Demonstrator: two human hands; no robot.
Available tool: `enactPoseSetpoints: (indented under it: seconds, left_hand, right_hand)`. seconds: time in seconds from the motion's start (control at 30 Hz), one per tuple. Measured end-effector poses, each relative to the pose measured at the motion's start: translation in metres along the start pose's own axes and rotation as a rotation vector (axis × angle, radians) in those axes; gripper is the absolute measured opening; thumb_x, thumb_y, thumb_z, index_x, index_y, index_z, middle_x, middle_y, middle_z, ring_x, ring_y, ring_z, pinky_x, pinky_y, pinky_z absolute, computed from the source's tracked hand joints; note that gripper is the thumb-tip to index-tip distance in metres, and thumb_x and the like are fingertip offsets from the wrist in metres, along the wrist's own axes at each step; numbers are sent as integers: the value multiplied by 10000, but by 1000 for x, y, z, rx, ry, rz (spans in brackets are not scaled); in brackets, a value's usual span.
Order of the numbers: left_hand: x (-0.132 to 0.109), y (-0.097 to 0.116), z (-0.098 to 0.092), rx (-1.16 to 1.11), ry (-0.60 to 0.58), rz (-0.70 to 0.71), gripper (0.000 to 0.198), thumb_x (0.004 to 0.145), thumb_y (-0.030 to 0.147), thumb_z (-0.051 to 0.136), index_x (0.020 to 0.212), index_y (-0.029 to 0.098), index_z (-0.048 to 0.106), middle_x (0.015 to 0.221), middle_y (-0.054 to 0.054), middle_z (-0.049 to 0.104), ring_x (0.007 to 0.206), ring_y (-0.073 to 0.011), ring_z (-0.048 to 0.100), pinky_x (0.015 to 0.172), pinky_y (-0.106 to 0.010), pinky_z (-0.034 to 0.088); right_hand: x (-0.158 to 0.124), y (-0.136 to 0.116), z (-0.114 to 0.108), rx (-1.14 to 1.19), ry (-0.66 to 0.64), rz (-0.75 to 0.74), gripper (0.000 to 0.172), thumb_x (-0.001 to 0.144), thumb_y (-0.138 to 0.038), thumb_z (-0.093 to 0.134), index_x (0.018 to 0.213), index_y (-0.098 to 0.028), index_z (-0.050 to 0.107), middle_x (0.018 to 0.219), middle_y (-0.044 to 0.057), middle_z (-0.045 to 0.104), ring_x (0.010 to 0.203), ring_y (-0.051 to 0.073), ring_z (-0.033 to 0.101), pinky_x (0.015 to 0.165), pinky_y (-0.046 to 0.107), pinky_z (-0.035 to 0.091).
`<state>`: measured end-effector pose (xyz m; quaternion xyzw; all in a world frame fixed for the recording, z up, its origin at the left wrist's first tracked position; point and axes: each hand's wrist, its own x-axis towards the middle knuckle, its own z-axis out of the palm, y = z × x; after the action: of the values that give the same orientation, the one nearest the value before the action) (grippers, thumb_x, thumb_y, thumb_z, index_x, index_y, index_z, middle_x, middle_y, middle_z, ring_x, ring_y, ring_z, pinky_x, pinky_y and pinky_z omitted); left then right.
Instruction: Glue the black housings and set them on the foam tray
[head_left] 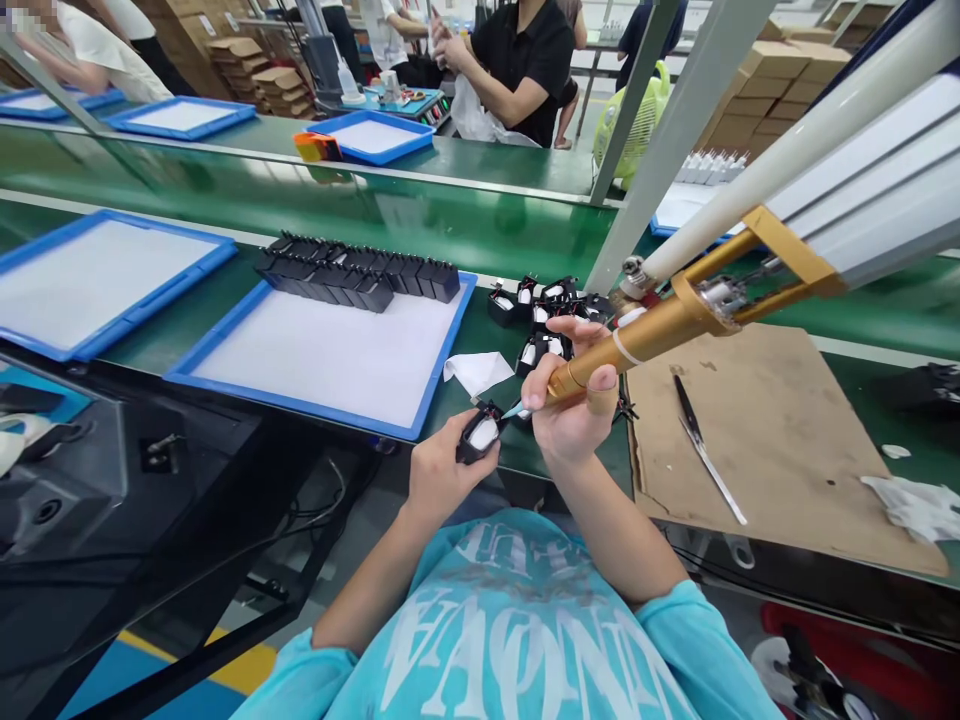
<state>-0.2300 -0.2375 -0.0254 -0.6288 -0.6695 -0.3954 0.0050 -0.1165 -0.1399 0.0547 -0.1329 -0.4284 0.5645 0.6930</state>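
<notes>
Near the bench's front edge, my left hand (448, 467) is closed around a small black housing (480, 434) with a white oval piece inside. My right hand (571, 405) grips a gold-coloured dispensing gun (600, 362) that slants up to the right. Its pale blue tapered tip (514, 410) meets the upper right side of the housing, though contact is hard to make out. Just behind my right hand lie several similar black housings (531, 350) with white inserts and thin wires. A folded white cloth (478, 372) is beside them on the green bench.
Rows of black units (352, 270) stand at the back of a blue-rimmed tray (300, 408). Another blue-rimmed tray (105, 285) is at far left. On the right, a cardboard sheet (757, 450) bears a knife-like tool (705, 450). A metal post (660, 150) rises behind; people work across the line.
</notes>
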Motion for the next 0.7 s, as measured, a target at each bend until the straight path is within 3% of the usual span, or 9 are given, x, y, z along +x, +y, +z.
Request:
enactPoseSetpoints:
  seconds: [0.13,0.33,0.5,0.7]
  left_hand:
    - [0,2,-1,-18,0,-1,346,819,367,655,1113,206,570,853,-18,730,624,-155,688,589,-239,536]
    - [-1,0,2,-30,9,-13,355,822,372,663,1117,208,555,872,-19,725,645,-156,695,607,-240,546]
    - [-2,-7,9,-37,-4,-54,367,832,362,652,1145,210,536,941,-34,723,753,-177,715,666,-256,555]
    - [5,-3,12,-113,27,5,362,826,358,653,1134,208,535,945,-47,730,779,-195,720,696,-284,566]
  right_hand:
    - [1,-1,1,7,13,4,296,811,-545,564,905,-275,486,1030,-13,591,355,20,464,293,202,349]
    - [2,-3,4,-4,15,19,416,794,-605,520,1094,-318,503,1096,22,608,361,40,459,284,226,338]
    - [-1,-6,12,-14,13,48,441,803,-637,460,1116,-327,489,1126,37,605,362,45,437,284,231,320]
    - [-7,-5,23,69,-55,64,413,808,-614,491,1103,-325,500,1116,31,600,372,52,471,288,233,348]
